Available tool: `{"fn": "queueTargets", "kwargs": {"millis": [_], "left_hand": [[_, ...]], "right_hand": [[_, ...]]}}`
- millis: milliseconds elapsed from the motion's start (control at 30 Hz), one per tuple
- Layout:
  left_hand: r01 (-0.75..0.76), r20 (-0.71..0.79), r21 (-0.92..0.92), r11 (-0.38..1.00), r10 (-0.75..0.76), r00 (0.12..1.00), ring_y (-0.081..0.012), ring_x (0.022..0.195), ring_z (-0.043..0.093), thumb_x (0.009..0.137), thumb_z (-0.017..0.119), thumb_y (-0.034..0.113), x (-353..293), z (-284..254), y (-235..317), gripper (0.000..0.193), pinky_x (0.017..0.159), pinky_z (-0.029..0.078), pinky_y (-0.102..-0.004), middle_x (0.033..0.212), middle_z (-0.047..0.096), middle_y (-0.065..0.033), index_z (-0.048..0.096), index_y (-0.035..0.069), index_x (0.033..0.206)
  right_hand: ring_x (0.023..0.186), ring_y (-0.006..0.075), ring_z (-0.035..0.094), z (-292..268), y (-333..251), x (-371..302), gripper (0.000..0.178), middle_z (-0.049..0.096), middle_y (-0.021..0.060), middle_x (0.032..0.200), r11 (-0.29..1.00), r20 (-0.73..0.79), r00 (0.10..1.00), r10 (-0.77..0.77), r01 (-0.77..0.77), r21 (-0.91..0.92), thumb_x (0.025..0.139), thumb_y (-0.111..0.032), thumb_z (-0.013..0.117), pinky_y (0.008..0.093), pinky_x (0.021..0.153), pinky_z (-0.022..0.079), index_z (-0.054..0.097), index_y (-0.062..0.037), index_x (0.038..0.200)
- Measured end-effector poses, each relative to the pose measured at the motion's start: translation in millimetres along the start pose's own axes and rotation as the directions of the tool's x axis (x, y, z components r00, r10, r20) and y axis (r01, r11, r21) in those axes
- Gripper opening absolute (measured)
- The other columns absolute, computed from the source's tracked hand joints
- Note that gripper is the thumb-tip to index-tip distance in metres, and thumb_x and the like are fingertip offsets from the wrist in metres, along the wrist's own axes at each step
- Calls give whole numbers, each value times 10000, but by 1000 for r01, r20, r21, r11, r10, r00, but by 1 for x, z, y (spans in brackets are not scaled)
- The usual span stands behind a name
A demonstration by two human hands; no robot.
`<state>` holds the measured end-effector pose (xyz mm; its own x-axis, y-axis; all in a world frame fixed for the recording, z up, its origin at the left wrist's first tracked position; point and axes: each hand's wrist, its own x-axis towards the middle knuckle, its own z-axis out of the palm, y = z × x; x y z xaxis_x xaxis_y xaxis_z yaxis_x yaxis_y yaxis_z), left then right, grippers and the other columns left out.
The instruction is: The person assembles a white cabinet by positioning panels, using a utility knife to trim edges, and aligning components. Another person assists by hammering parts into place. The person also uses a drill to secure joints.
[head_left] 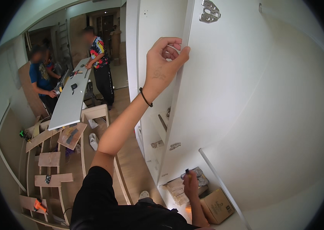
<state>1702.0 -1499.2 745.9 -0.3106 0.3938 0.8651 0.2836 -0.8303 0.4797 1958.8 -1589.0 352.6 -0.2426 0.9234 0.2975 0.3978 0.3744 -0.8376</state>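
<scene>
Head view: white panel [231, 88], its long edge running downward just right of the nearer, half-curled left hand [165, 63] (hold cannot be told), the right hand [191, 186] grasping a dark-tipped tool [187, 172] below.

Left arm [116, 128] is slanting upward to the right, elbow [103, 150] slightly bent; left hand [163, 65] is holding its fingers [171, 40] loosely curled, thumb [183, 55] pointing rightward. Right forearm [197, 209] is standing lower down; right hand [191, 185] is gripping, fingers folded
</scene>
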Motion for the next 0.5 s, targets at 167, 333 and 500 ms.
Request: {"fn": "queueTargets", "kwargs": {"millis": [167,333,500], "left_hand": [[-58,-53,-133,989,52,997,-63,676,525,820,786,117,39,16,7,239,586,462,-215,805,588,-9,626,-21,932],[-8,-66,-113,994,0,998,-75,703,540,854,756,105,43,24,10,248,615,474,-230,817,596,-20,595,-24,992],[-13,47,-243,970,26,999,-72,744,544,923,699,105,9,18,-9,247,697,469,-231,822,586,-9,565,-13,1095]], "right_hand": [[833,295,592,-73,-177,156,163,594,178,963,712,-456,572,-681,662,-234,866,46,590,365,721,495,602,5,1023],[820,247,590,-141,-319,240,138,614,139,901,356,-517,40,-855,770,-529,833,71,619,315,705,493,653,16,955],[796,236,605,-189,-432,303,90,633,94,899,98,-451,-248,-857,781,-617,877,6,620,313,709,496,657,9,959]]}}
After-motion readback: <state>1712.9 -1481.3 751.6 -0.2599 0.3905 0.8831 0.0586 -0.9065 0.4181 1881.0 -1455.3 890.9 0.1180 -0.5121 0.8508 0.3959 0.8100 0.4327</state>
